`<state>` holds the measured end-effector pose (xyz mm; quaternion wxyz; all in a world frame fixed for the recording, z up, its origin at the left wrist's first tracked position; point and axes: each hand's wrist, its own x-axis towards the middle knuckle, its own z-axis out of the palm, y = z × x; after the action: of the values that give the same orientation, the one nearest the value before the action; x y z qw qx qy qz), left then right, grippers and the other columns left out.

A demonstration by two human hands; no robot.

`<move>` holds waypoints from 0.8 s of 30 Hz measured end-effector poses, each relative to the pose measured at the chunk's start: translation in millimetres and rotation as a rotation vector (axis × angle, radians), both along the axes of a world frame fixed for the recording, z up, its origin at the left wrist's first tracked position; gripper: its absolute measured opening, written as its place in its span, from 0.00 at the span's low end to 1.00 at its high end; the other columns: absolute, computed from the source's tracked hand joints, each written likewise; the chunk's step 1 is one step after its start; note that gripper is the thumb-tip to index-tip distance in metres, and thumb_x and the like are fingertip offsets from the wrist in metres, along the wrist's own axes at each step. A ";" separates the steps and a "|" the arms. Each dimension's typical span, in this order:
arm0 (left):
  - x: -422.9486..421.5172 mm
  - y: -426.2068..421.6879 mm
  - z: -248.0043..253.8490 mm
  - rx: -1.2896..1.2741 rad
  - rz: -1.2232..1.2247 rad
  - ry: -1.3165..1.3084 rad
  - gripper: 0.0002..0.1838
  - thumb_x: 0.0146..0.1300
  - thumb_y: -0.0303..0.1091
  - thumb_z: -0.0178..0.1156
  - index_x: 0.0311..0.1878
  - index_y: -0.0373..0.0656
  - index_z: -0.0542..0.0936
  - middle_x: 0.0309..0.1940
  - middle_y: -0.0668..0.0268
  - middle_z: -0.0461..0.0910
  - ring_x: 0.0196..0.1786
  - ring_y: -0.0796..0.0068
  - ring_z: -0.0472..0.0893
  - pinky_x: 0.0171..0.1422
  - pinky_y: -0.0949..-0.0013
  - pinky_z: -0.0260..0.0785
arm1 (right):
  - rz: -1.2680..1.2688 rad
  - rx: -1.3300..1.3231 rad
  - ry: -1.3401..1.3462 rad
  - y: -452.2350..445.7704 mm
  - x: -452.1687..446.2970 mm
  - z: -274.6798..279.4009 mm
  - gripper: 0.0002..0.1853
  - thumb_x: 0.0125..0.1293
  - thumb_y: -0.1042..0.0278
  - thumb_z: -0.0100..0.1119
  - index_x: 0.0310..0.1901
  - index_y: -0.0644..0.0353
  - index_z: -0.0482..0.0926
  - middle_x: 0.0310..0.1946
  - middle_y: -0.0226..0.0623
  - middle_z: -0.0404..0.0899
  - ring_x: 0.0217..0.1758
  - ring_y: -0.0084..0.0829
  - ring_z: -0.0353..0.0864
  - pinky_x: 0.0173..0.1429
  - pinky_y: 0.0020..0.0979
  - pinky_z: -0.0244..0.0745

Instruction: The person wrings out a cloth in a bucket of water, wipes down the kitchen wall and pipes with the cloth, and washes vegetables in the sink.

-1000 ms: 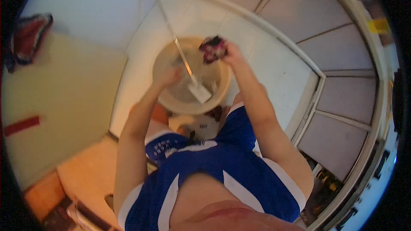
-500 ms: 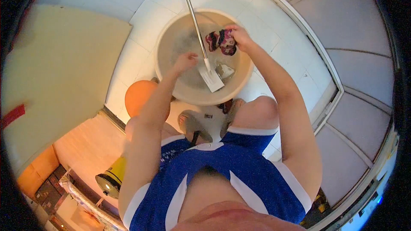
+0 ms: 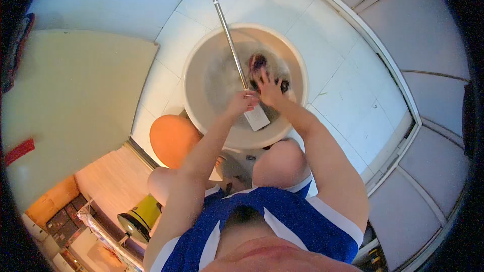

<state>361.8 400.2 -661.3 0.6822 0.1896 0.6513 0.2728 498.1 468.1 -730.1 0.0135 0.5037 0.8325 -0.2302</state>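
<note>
A large beige basin of cloudy water stands on the floor before me. A flat mop leans in it, its metal pole rising toward the far wall and its white head at the near side. My right hand lies with fingers spread on a dark, patterned cloth, partly hidden under that hand and the water. Just over the mop's lower joint is my left hand, fingers loosely bent and apart; whether it touches the joint cannot be made out.
An orange round-topped stool stands left of the basin, by my knee. White tiles cover the floor, with a raised frame edge along the right. A pale yellow-green panel fills the left. A yellow-green object is behind on the left.
My right hand has lowered the cloth from above the basin into the water and spread its fingers over it. My left hand has moved right, to the mop's joint. The view has shifted.
</note>
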 end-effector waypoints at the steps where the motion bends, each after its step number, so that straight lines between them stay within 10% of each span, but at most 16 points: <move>1: 1.3 -0.6 -3.0 0.005 -0.001 0.004 0.18 0.61 0.29 0.51 0.55 0.40 0.69 0.36 0.64 0.78 0.37 0.77 0.77 0.41 0.72 0.71 | 0.254 0.019 -0.119 -7.6 7.0 -4.6 0.34 0.58 0.55 0.53 0.66 0.46 0.55 0.67 0.49 0.49 0.69 0.48 0.48 0.65 0.57 0.49; 3: 1.9 -3.3 -10.1 -0.035 -0.023 -0.023 0.20 0.63 0.36 0.53 0.58 0.43 0.67 0.43 0.65 0.78 0.43 0.76 0.77 0.47 0.71 0.71 | 0.502 0.044 -0.237 -2.5 17.6 -8.9 0.34 0.59 0.52 0.52 0.67 0.42 0.53 0.68 0.48 0.48 0.70 0.47 0.46 0.65 0.60 0.46; 7: 4.4 -5.9 -23.5 -0.047 -0.063 -0.011 0.20 0.63 0.36 0.52 0.58 0.43 0.67 0.41 0.65 0.78 0.42 0.75 0.77 0.47 0.71 0.71 | -0.055 -0.307 -0.104 9.2 17.4 -34.2 0.36 0.55 0.48 0.55 0.65 0.44 0.57 0.67 0.39 0.52 0.70 0.44 0.48 0.68 0.53 0.45; 10: 14.0 -3.0 -26.7 -0.057 -0.036 -0.088 0.20 0.63 0.35 0.51 0.59 0.44 0.66 0.40 0.65 0.77 0.42 0.73 0.77 0.47 0.70 0.70 | 0.331 0.167 -0.297 3.4 16.8 -45.8 0.36 0.54 0.47 0.57 0.64 0.47 0.59 0.63 0.44 0.60 0.66 0.47 0.56 0.67 0.53 0.50; 12: 22.3 6.2 -25.6 -0.162 0.275 -0.214 0.18 0.63 0.37 0.51 0.55 0.43 0.68 0.45 0.60 0.73 0.46 0.67 0.76 0.49 0.60 0.70 | -0.365 -0.181 0.140 13.1 -0.5 -2.9 0.26 0.53 0.61 0.59 0.56 0.54 0.70 0.59 0.41 0.64 0.58 0.46 0.67 0.62 0.47 0.59; 19: 30.7 30.3 -44.5 -0.085 0.562 -0.827 0.20 0.67 0.48 0.42 0.54 0.46 0.69 0.49 0.62 0.72 0.49 0.61 0.74 0.52 0.53 0.68 | -0.263 -0.421 1.029 -2.3 -8.5 78.3 0.12 0.54 0.71 0.57 0.41 0.61 0.77 0.36 0.45 0.75 0.45 0.43 0.73 0.50 0.37 0.68; 24: 35.6 41.8 -39.6 -0.142 0.653 -0.608 0.19 0.67 0.47 0.41 0.54 0.46 0.69 0.49 0.63 0.73 0.48 0.63 0.74 0.51 0.55 0.69 | -0.176 -0.235 0.888 -19.1 -11.4 118.0 0.09 0.58 0.64 0.55 0.34 0.62 0.76 0.27 0.44 0.72 0.36 0.44 0.73 0.43 0.39 0.69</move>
<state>397.4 442.0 -700.9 0.7322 -0.1619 0.4640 0.4716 486.6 449.1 -612.1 -0.3067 0.4202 0.6801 -0.5165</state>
